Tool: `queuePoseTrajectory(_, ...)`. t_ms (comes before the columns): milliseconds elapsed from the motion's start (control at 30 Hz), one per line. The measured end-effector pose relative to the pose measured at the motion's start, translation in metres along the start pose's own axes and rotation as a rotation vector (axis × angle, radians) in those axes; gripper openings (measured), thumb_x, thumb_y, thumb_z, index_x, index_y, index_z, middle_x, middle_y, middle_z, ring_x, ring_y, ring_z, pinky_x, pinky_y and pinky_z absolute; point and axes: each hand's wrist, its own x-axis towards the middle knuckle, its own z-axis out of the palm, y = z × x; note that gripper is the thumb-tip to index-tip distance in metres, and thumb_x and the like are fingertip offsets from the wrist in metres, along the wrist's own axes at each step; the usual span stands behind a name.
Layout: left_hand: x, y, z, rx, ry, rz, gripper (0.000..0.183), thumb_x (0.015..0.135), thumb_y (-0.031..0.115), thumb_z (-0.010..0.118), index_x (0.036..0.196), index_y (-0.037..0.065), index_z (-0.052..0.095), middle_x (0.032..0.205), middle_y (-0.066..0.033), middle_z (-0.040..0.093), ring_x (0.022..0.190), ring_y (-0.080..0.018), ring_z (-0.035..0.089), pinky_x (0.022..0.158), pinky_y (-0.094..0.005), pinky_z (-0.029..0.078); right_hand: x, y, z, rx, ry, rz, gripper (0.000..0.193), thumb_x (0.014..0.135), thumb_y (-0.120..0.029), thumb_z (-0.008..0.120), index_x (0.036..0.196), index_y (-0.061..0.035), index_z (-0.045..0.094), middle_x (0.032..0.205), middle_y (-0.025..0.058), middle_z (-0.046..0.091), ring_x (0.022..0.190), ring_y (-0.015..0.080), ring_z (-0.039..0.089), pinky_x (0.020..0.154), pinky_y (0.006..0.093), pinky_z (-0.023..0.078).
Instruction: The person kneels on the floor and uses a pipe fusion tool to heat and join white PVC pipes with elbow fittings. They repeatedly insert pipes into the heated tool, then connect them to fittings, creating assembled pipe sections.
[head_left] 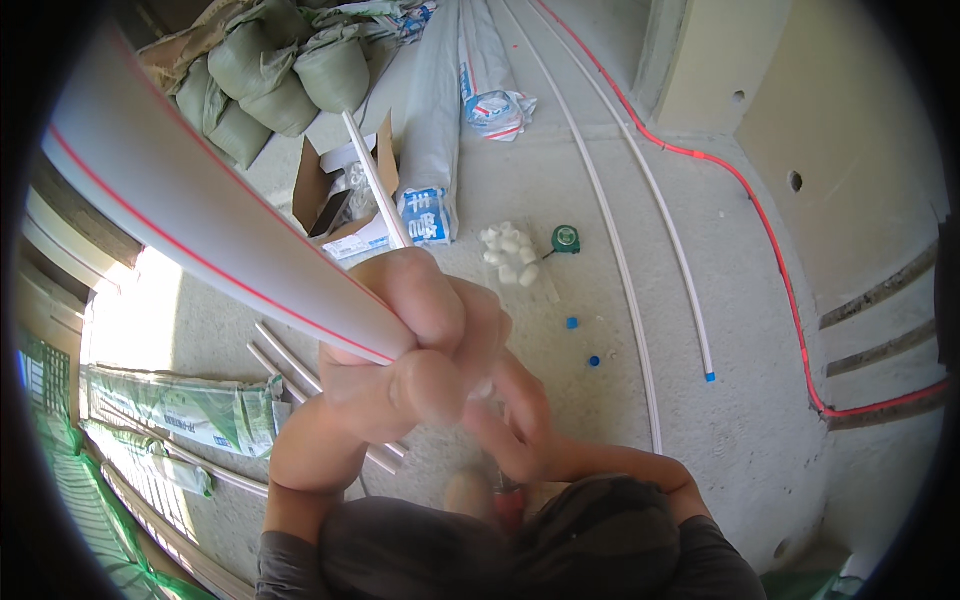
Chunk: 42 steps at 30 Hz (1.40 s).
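A white plastic pipe with red stripes [220, 235] runs from the upper left, close to the camera, down into my left hand [420, 330]. The fingers of that hand are wrapped round it near its lower end. Just below and to the right, my right hand [512, 425] is closed, with its fingertips bent toward the left hand. A small whitish bit shows by its fingers, but what it holds is hidden. Behind my left hand a second white pipe [375, 180] slants up past an open cardboard box. A red object [509, 508] shows partly between my knees.
White fittings in a clear bag [510, 252], a green tape measure [565, 240] and blue caps [572, 323] lie ahead. Long white pipes [625, 270] and a red conduit [745, 190] stretch along the right. Sacks [260, 75], an open box [312, 190] and wrapped pipes [195, 405] lie left.
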Motion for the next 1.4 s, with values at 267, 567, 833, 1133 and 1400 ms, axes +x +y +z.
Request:
queuePoseTrajectory(267, 0.004, 0.000, 0.002, 0.092, 0.126, -0.132, 0.043, 0.094, 0.033, 0.081, 0.079, 0.010, 0.048, 0.060, -0.0035, 0.053, 0.049, -0.0146, 0.048, 0.045, -0.0299, 0.037, 0.004, 0.001, -0.004, 0.107, -0.053, 0.071, 0.041, 0.102, -0.010, 0.052, 0.141, 0.0027, 0.054, 0.134, 0.0173, 0.060, 0.115, 0.0243, 0.062, 0.099, 0.0385, 0.049)
queuePoseTrajectory(567, 0.013, -0.009, 0.000, 0.047, 0.212, -0.098, 0.040, 0.096, 0.023, 0.080, 0.078, 0.007, 0.049, 0.068, 0.0023, 0.048, 0.059, -0.0066, 0.042, 0.052, -0.0252, 0.034, 0.001, 0.004, 0.003, 0.304, 0.031, 0.174, 0.041, 0.103, -0.012, 0.054, 0.141, 0.0027, 0.054, 0.133, 0.0123, 0.059, 0.114, 0.0186, 0.060, 0.097, 0.0350, 0.049)
queuePoseTrajectory(833, 0.026, -0.036, 0.007, 0.370, 0.315, -0.163, 0.035, 0.103, 0.028, 0.073, 0.088, 0.006, 0.050, 0.063, -0.0001, 0.051, 0.045, -0.0069, 0.043, 0.042, -0.0241, 0.033, -0.003, 0.016, 0.019, 0.163, 0.341, 0.332, 0.039, 0.099, -0.013, 0.074, 0.132, 0.0006, 0.058, 0.111, 0.0044, 0.067, 0.098, 0.0104, 0.062, 0.089, 0.0291, 0.050)
queuePoseTrajectory(1133, 0.045, -0.061, 0.005, 0.181, 0.337, -0.443, 0.038, 0.104, 0.039, 0.069, 0.090, 0.009, 0.051, 0.064, 0.0006, 0.049, 0.046, -0.0073, 0.044, 0.041, -0.0241, 0.034, -0.015, 0.019, 0.018, 0.259, 0.429, 0.426, 0.021, 0.100, -0.015, 0.075, 0.113, -0.0004, 0.067, 0.095, -0.0001, 0.068, 0.084, 0.0051, 0.059, 0.075, 0.0243, 0.047)
queuePoseTrajectory(1400, 0.031, -0.063, 0.025, 0.321, 0.350, -0.437, 0.046, 0.100, 0.049, 0.073, 0.098, 0.007, 0.055, 0.072, 0.0053, 0.048, 0.063, -0.0038, 0.046, 0.055, -0.0243, 0.040, -0.031, 0.027, 0.020, 0.251, 0.460, 0.381, 0.023, 0.097, -0.010, 0.077, 0.115, 0.0006, 0.067, 0.101, 0.0037, 0.072, 0.091, 0.0078, 0.064, 0.080, 0.0266, 0.051)
